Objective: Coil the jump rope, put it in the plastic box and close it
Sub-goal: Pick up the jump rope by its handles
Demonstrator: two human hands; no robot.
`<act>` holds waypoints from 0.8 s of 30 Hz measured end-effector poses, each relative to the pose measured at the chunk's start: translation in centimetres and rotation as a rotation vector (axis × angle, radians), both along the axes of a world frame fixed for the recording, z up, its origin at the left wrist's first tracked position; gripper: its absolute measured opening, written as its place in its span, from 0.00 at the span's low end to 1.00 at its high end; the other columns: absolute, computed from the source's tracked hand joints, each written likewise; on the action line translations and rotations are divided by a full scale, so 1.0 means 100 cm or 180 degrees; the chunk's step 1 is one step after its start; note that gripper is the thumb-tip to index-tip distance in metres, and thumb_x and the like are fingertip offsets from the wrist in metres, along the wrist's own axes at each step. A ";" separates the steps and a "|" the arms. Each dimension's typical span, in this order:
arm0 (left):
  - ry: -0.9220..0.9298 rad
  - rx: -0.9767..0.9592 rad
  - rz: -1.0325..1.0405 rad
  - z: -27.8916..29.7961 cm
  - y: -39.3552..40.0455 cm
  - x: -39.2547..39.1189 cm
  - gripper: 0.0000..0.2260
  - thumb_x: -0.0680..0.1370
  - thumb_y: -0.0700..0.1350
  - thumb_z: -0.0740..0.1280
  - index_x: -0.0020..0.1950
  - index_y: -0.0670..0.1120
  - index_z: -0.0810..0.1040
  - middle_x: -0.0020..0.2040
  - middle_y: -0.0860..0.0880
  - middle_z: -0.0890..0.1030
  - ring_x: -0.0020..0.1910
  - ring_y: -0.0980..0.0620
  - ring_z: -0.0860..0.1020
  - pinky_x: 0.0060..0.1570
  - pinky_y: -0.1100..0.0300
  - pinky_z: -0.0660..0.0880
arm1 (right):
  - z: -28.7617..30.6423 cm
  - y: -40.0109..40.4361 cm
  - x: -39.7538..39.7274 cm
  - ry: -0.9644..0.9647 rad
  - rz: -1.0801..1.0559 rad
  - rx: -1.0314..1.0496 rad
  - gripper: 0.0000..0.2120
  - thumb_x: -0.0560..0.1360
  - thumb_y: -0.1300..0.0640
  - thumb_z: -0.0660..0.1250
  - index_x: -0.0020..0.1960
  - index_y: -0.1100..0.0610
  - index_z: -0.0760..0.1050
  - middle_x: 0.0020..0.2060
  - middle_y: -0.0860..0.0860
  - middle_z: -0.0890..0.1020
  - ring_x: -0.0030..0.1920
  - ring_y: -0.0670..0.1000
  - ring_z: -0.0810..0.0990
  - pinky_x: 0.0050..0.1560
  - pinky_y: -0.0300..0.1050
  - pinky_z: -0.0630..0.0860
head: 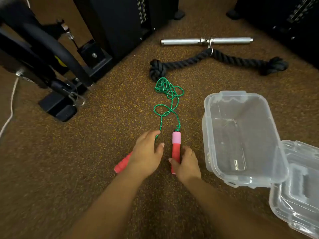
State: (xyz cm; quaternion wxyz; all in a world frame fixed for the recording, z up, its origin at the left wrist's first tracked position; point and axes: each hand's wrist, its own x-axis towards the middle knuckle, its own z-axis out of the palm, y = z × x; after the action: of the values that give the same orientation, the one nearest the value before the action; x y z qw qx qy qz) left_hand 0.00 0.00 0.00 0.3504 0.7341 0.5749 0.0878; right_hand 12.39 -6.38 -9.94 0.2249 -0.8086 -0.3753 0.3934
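Your two forearms reach in from the bottom of the frame, both palms down over the speckled brown floor (89,152). Your left hand (146,152) lies flat across one handle of the jump rope (170,102), fingers (151,135) spread and loosely extended, not curled round anything; it rests on the left handle (121,163), whose red end sticks out toward the lower left. Whether the palm presses it or merely covers it, you cannot tell. Your right hand (186,163) sits beside the right handle (176,145), thumb on its left side and fingers on its right, partly closed round the lower red part; the grip looks light.

The handles are short cylinders, red with a foam-like surface, the right one capped in pale pink at its upper end. From them a thin braided cord, green flecked with white, runs up the middle of the frame in loose loops and ends in a tangle, uncoiled.

Right of centre stands the plastic box (208,128), clear, rectangular with rounded corners, open. Its lid (296,200), clear with moulded ridges and clasps, lies at the lower right, its edge overlapping the box's near corner.

Above the tangle lies a thick black twisted rope (189,61), knotted at both ends, hooked to a smooth steel bar (207,41). Black gym machines (117,23) fill the upper corners.
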 end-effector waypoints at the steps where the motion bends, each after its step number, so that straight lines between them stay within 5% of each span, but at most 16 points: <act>1: -0.0057 -0.0011 0.0007 -0.003 0.000 -0.001 0.20 0.77 0.44 0.64 0.69 0.45 0.70 0.68 0.45 0.72 0.68 0.46 0.69 0.69 0.53 0.64 | -0.003 0.003 0.000 0.0027 -0.0067 -0.0081 0.35 0.69 0.48 0.73 0.69 0.58 0.62 0.62 0.56 0.73 0.64 0.58 0.71 0.61 0.52 0.70; 9: -0.0073 -0.0087 -0.0019 0.010 -0.004 0.002 0.19 0.78 0.45 0.63 0.69 0.46 0.70 0.68 0.45 0.71 0.66 0.46 0.71 0.68 0.53 0.66 | 0.010 0.022 0.008 0.0485 -0.0044 -0.1137 0.22 0.70 0.54 0.69 0.61 0.62 0.69 0.56 0.61 0.79 0.56 0.61 0.79 0.52 0.50 0.75; 11: -0.0083 -0.0052 0.0007 0.016 -0.003 0.004 0.18 0.78 0.45 0.63 0.68 0.44 0.72 0.66 0.44 0.73 0.64 0.45 0.72 0.66 0.55 0.66 | 0.023 0.020 0.012 0.1010 -0.0164 -0.1179 0.21 0.69 0.56 0.68 0.59 0.64 0.72 0.50 0.61 0.81 0.47 0.59 0.82 0.41 0.51 0.80; 15: -0.0156 -0.0080 0.0079 0.044 0.004 0.017 0.16 0.79 0.43 0.61 0.66 0.41 0.74 0.65 0.41 0.75 0.66 0.44 0.71 0.65 0.60 0.64 | 0.068 0.009 0.022 0.1604 0.0037 -0.1151 0.07 0.73 0.64 0.64 0.49 0.66 0.75 0.33 0.57 0.79 0.24 0.48 0.77 0.22 0.39 0.72; 21: -0.1056 -0.0842 0.0783 0.108 0.004 0.035 0.18 0.79 0.55 0.56 0.51 0.47 0.81 0.58 0.40 0.81 0.60 0.43 0.77 0.65 0.52 0.69 | 0.162 -0.007 0.046 0.1646 0.0342 -0.0580 0.05 0.75 0.65 0.58 0.43 0.58 0.71 0.34 0.54 0.77 0.31 0.51 0.75 0.31 0.43 0.69; 24: -0.1322 -0.1181 0.0952 0.141 -0.011 0.041 0.26 0.82 0.55 0.48 0.56 0.41 0.81 0.54 0.40 0.81 0.53 0.44 0.78 0.57 0.56 0.71 | 0.216 -0.023 0.058 0.1473 0.0409 -0.0340 0.04 0.76 0.64 0.58 0.46 0.58 0.70 0.32 0.53 0.75 0.29 0.49 0.74 0.27 0.40 0.68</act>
State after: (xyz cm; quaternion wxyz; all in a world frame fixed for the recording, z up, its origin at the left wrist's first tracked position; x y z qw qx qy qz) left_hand 4.08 -1.13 14.08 0.5715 0.5313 0.5989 0.1800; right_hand 18.23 -8.71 11.68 0.2363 -0.6821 -0.3431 0.6010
